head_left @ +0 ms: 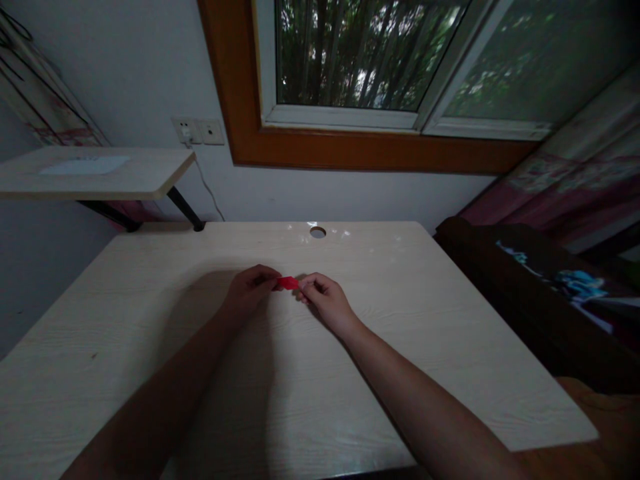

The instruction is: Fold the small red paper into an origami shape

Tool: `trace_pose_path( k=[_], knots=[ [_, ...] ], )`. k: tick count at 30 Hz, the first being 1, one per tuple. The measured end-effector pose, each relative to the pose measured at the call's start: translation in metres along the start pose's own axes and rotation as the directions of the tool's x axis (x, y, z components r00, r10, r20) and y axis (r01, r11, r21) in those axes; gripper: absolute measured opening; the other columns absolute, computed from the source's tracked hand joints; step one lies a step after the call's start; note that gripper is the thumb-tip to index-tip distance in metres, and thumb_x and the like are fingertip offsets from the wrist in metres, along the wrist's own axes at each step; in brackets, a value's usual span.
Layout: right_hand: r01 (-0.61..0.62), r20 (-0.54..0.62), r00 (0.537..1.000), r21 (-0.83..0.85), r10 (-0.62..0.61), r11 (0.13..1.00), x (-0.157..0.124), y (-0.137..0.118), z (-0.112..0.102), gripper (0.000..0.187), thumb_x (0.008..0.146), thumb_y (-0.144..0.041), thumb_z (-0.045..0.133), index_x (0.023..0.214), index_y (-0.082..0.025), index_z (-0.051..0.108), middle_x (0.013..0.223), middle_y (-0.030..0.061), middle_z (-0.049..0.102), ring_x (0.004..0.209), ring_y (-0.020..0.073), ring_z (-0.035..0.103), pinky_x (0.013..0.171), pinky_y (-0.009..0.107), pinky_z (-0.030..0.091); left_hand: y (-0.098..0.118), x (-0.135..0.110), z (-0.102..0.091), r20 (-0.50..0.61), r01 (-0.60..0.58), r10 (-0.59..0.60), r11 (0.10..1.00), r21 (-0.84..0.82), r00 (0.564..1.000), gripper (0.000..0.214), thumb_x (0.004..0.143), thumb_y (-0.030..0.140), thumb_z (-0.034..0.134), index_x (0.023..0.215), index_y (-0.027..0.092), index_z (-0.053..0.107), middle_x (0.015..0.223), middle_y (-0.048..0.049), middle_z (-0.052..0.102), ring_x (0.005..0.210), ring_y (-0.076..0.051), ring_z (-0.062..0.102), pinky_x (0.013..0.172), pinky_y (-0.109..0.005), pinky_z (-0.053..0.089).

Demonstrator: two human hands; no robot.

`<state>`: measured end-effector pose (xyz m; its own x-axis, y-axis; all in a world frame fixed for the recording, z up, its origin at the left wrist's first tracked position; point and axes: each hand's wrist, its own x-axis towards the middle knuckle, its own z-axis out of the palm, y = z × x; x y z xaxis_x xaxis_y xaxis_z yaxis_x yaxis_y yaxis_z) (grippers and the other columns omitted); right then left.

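Note:
A small red piece (287, 283), maybe paper or plastic, is held just above the pale wooden table (150, 320) near its middle. My left hand (250, 291) pinches its left end with curled fingers. Its right end is pinched by my right hand (326, 301). Both forearms reach in from the bottom of the view. What the red piece is exactly is too small to tell.
A round cable hole (317, 232) sits at the table's far edge. A raised shelf (90, 173) stands at the back left below a wall socket (197, 131). A window is above; dark furniture with cloth (550, 293) borders the table's right side.

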<state>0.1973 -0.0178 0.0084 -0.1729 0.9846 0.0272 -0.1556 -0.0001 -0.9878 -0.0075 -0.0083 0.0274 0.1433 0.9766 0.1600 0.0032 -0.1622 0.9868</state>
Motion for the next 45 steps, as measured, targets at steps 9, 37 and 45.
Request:
trace_pose_path(
  k=[9, 37, 45],
  knots=[
    [-0.006, 0.003, 1.000, 0.000, 0.006, 1.000, 0.0003, 0.0031, -0.0013, 0.014, 0.079, -0.031, 0.070, 0.083, -0.018, 0.070, 0.071, 0.0019, 0.070, 0.064, 0.0134, 0.060, 0.063, 0.027, 0.047, 0.0021, -0.0025, -0.0001, 0.012, 0.018, -0.018, 1.000, -0.001, 1.000, 0.018, 0.081, 0.028, 0.069, 0.096, 0.017, 0.072, 0.077, -0.0033, 0.074, 0.075, -0.017, 0.071, 0.075, -0.029, 0.056],
    [-0.050, -0.032, 0.998, 0.002, 0.050, 0.999, -0.0003, 0.0015, 0.0003, 0.020, 0.076, -0.036, 0.075, 0.082, -0.017, 0.073, 0.069, 0.0043, 0.073, 0.059, 0.0136, 0.063, 0.060, 0.028, 0.051, 0.0001, -0.0011, 0.0018, 0.053, 0.040, -0.043, 0.997, 0.062, 0.998, 0.025, 0.081, 0.031, 0.072, 0.102, 0.018, 0.069, 0.070, 0.0000, 0.070, 0.065, -0.015, 0.071, 0.065, -0.026, 0.056],
    [-0.041, -0.095, 0.995, 0.000, 0.041, 0.999, -0.0011, -0.0038, 0.0029, 0.025, 0.076, -0.041, 0.074, 0.082, -0.016, 0.073, 0.071, 0.0060, 0.074, 0.060, 0.0142, 0.064, 0.060, 0.028, 0.052, -0.0054, -0.0013, 0.0002, 0.054, 0.044, -0.046, 0.998, 0.039, 0.998, 0.030, 0.087, 0.034, 0.067, 0.112, 0.018, 0.065, 0.076, -0.0030, 0.075, 0.073, -0.018, 0.074, 0.073, -0.030, 0.058]
  ],
)
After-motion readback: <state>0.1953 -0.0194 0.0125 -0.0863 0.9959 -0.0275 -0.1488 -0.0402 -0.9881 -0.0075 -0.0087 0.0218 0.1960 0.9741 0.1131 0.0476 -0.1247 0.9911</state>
